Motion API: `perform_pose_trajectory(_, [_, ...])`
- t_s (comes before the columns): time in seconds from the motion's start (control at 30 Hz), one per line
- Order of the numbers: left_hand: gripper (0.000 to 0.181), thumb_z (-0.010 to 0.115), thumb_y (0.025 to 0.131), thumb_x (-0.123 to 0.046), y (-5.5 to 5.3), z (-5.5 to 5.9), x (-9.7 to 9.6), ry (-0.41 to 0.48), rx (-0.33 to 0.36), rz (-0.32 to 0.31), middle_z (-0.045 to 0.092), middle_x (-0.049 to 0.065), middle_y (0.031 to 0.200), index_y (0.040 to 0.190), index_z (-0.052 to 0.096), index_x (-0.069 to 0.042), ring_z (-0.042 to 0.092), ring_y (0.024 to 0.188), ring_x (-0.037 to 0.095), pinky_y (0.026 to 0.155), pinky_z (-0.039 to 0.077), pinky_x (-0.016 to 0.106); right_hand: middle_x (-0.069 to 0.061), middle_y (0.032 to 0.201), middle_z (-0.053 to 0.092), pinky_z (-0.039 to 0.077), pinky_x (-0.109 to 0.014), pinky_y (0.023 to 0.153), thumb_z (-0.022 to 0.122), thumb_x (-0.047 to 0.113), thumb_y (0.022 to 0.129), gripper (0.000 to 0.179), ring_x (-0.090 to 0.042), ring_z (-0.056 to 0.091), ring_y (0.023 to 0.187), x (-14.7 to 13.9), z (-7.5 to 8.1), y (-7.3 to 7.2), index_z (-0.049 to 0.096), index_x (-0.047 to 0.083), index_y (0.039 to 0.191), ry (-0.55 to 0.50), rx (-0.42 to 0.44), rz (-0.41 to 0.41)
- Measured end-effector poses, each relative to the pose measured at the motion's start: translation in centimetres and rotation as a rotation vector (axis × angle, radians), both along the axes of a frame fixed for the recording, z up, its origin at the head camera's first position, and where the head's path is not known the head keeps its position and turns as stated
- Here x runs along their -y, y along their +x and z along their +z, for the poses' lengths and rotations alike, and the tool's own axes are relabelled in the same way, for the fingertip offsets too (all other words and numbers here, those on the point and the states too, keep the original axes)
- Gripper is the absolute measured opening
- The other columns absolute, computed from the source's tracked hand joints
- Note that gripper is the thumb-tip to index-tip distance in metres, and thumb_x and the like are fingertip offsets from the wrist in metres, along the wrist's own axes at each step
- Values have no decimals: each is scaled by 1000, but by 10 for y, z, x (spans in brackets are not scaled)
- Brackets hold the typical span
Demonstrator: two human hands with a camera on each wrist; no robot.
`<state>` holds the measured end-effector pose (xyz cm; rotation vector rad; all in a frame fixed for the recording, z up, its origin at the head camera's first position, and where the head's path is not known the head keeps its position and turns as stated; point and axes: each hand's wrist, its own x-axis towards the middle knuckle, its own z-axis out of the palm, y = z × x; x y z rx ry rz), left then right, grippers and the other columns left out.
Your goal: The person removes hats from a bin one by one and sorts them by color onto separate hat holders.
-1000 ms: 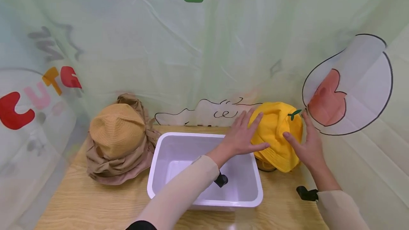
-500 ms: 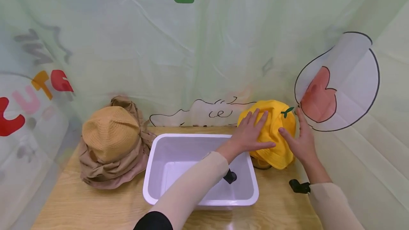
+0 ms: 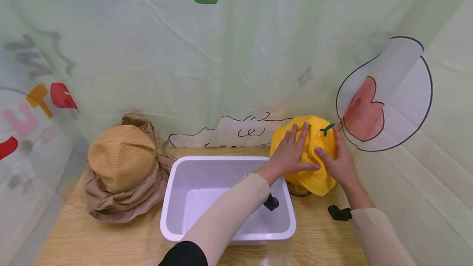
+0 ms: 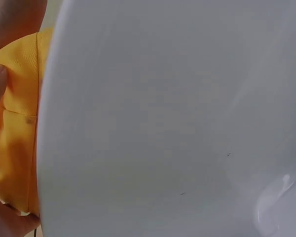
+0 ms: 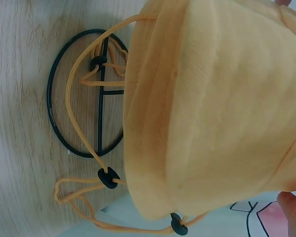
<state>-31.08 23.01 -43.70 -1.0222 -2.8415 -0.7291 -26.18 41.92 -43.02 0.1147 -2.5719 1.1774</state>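
Note:
A yellow hat (image 3: pixel 309 175) with a small green sprout on top stands right of the bin. My left hand (image 3: pixel 288 155) lies across its left side, fingers spread. My right hand (image 3: pixel 341 163) is at its right side, the thumb on the front and the fingers reaching round the far side. In the right wrist view the hat (image 5: pixel 227 108) trails orange cords with black toggles (image 5: pixel 108 177) and sits over a black wire stand (image 5: pixel 50 98). In the left wrist view the hat (image 4: pixel 19 89) shows partly behind the bin wall, with a fingertip on it.
The white plastic bin (image 3: pixel 227 235) stands mid-table, under my left forearm. At left, a tan knitted hat (image 3: pixel 122 151) sits on a brown fabric hat (image 3: pixel 129 208). A printed curtain (image 3: pixel 177 73) hangs close behind the wooden table (image 3: pixel 111 241).
Both hands have closed in on the yellow hat, the left moving right over it and the right inward. The whole view has shifted slightly, and the hat stays on its stand.

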Motion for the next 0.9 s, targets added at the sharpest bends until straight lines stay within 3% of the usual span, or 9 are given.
perform_pose_trajectory(0.1, [129, 59, 79, -78, 0, -2, -1, 9, 12, -2, -5, 14, 167, 147, -39, -30, 13, 153, 35, 120, 26, 42, -8, 168, 9, 17, -70, 113, 63, 34, 98, 86, -45, 17, 149, 0, -4, 0, 4, 37, 160, -16, 17, 0])
perform_pose_trajectory(0.27, [129, 57, 77, -82, 0, -2, 0, -51, 43, 48, 3, 11, 168, 145, -40, -32, 18, 153, 28, 119, 30, 37, -3, 168, 8, 19, -70, 113, 60, 40, 98, 83, -45, 18, 149, 3, -7, -4, 2, 46, 158, -22, 58, -11])
perform_pose_trajectory(0.47, [131, 60, 75, -80, -6, -5, 1, -78, 58, 74, 9, 13, 167, 143, -43, -34, 26, 151, 29, 115, 36, 38, -1, 168, 8, 19, -69, 114, 59, 41, 99, 81, -43, 18, 150, 5, -13, -9, 3, 48, 157, -30, 72, -11])
perform_pose_trajectory(0.67, [137, 69, 73, -74, -8, -7, 8, -80, 141, 93, 13, 15, 166, 146, -40, -33, 25, 150, 29, 112, 40, 38, -11, 167, 13, 25, -70, 110, 57, 42, 99, 80, -46, 28, 143, 1, -21, -11, 3, 44, 159, -4, 97, -1])
perform_pose_trajectory(0.9, [136, 75, 73, -67, -9, 0, 9, -121, 184, 94, 9, 17, 166, 154, -28, -30, 24, 151, 30, 113, 39, 39, -17, 165, 16, 21, -72, 111, 50, 39, 104, 74, -50, 27, 142, -5, -27, -16, 5, 29, 162, -3, 60, 46])
